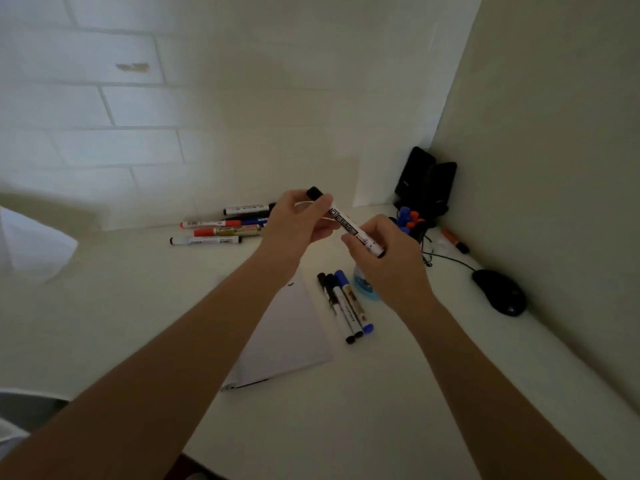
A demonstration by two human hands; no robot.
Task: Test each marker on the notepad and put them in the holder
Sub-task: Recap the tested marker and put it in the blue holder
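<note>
I log left hand (296, 221) pinching the black marker (343, 221) at its cap end, right hand (388, 254) curling fingers round its barrel, above the notepad (294, 330).

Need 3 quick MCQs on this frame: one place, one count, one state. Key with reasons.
1. Where is the computer mouse?
A. far left
B. far right, by the side wall
C. centre, under the arms

2. How many markers lie in the row of markers just right of the notepad?
A. one
B. three
C. six

3. The black-capped marker is:
A. held in the air by the left hand and the right hand
B. lying on the notepad
C. lying in the row

Key:
1. B: the mouse sits near the right-hand wall, its cable running back.
2. B: two black-capped and one blue-capped lie side by side.
3. A: the fingers of both hands curl round it, left at the cap end.
</note>
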